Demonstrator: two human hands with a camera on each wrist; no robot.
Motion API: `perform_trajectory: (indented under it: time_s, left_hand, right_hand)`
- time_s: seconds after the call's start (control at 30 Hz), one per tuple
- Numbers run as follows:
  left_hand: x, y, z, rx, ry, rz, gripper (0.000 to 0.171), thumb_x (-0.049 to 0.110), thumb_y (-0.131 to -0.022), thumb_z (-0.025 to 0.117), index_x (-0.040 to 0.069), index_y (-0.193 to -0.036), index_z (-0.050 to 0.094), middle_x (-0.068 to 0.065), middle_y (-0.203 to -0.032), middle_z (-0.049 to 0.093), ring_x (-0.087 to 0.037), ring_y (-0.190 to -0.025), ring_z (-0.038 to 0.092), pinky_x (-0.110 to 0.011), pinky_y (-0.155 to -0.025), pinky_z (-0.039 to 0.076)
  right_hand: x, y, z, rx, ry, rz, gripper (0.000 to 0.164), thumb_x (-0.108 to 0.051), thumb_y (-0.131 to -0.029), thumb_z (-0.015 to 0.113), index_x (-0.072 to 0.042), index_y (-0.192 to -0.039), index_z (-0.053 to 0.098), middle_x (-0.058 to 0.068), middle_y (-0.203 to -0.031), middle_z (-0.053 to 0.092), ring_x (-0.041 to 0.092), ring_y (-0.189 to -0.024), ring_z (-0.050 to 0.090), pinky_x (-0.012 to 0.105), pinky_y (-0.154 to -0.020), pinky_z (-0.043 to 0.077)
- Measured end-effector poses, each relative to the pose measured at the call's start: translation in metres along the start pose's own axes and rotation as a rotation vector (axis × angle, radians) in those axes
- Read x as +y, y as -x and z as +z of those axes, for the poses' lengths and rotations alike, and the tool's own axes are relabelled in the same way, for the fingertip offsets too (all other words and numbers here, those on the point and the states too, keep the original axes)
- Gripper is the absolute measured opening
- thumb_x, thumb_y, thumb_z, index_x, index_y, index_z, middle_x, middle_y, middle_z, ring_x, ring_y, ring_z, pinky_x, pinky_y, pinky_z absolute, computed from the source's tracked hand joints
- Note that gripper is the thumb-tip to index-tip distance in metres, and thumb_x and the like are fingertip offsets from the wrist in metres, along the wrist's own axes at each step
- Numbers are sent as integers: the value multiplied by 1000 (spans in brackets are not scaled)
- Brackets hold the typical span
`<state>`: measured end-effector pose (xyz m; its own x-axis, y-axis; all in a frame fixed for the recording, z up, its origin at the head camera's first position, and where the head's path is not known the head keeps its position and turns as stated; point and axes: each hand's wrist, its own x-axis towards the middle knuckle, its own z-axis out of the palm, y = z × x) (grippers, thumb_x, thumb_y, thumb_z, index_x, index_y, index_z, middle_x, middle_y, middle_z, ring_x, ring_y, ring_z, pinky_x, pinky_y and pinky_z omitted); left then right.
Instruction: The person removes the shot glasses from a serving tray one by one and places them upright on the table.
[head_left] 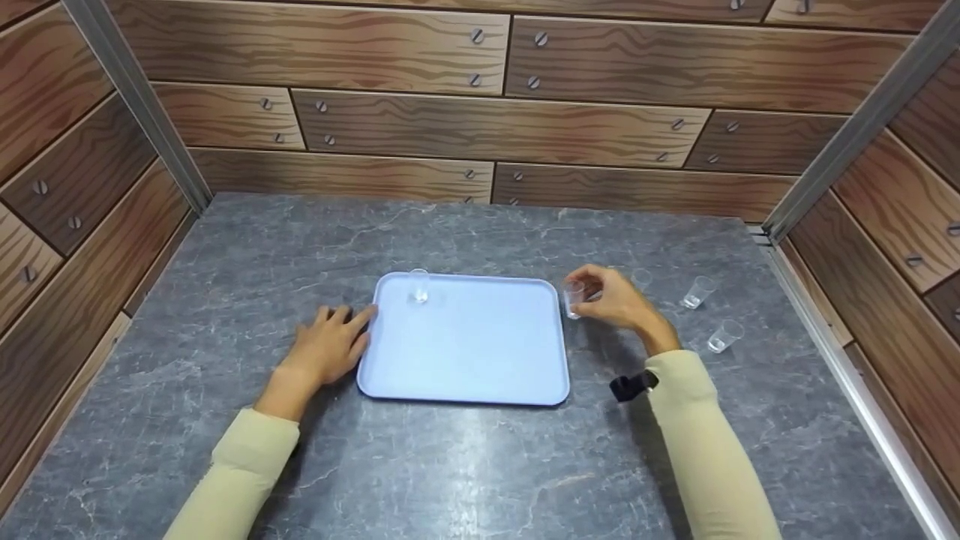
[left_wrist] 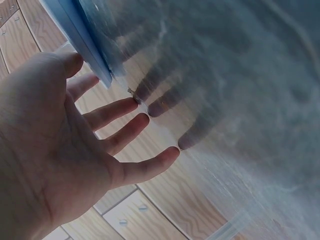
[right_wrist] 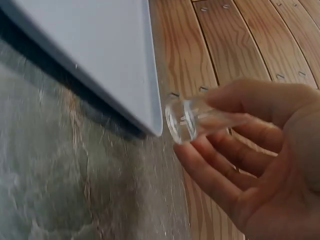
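A light blue tray (head_left: 465, 345) lies on the table, with one clear shot glass (head_left: 419, 288) standing near its far left corner. My left hand (head_left: 328, 349) is at the tray's left edge, fingers spread and fingertips on the tabletop; in the left wrist view the thumb and index finger are right at the tray's rim. Just off the tray's right edge, my right hand (head_left: 611, 298) pinches another shot glass (head_left: 574, 300) between thumb and fingers. The right wrist view shows the thick base of this glass (right_wrist: 181, 120) close beside the tray corner.
To the right stand two more clear shot glasses, one farther back (head_left: 698, 292) and one nearer (head_left: 725, 337). Another glass (head_left: 641, 280) shows partly behind the right hand. Wood-patterned walls (head_left: 495, 124) and metal posts (head_left: 847, 120) enclose the grey marbled table (head_left: 465, 465).
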<state>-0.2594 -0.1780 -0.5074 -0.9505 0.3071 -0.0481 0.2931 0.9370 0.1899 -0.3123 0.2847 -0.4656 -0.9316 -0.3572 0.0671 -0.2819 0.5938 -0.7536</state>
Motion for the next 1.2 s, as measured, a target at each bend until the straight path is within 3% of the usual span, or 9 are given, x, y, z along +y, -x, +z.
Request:
perform_trajectory:
  time_s: [0.17, 0.4, 0.67, 0.9, 1.2]
  left_hand:
    - [0, 1, -1, 3, -1, 1, 50, 32, -110, 45, 20, -158, 43, -25, -143, 53, -51, -133, 47, -81, -93, 43]
    - [0, 0, -1, 3, -4, 4, 50, 32, -110, 44, 20, -158, 43, -25, -143, 53, -50, -133, 47, -81, -92, 43]
    - [0, 0, 0, 7, 8, 4, 50, 33, -110, 44, 20, -158, 43, -25, -145, 53, -50, -133, 47, -81, -92, 43]
    - [-1, 0, -1, 3, 12, 5, 50, 32, -110, 44, 20, -158, 43, -25, -146, 52, -50, -134, 47, -81, -92, 43]
    - [-1, 0, 0, 4, 2, 5, 50, 33, -110, 44, 21, -158, 43, -25, -146, 52, -50, -134, 47, -80, -92, 44]
  right_hand:
    - [7, 2, -5, 73, 145, 31, 37, 5, -78, 77, 11, -112, 65, 26, -99, 70, 30, -88, 68, 19, -74, 49]
    - [14, 0, -10, 121, 280, 100, 31, 5, -72, 73, 9, -102, 65, 26, -95, 70, 39, -89, 67, 37, -79, 51]
    - [19, -2, -11, 142, 252, 177, 33, 3, -73, 75, 8, -104, 66, 27, -102, 72, 42, -98, 68, 45, -89, 53]
    - [17, -1, -10, 145, 241, 180, 36, 0, -77, 79, 8, -109, 65, 27, -104, 73, 42, -99, 69, 45, -90, 54]
    - [1, -1, -15, 137, 238, 147, 45, -5, -83, 78, 9, -124, 63, 31, -119, 70, 48, -114, 66, 57, -103, 51]
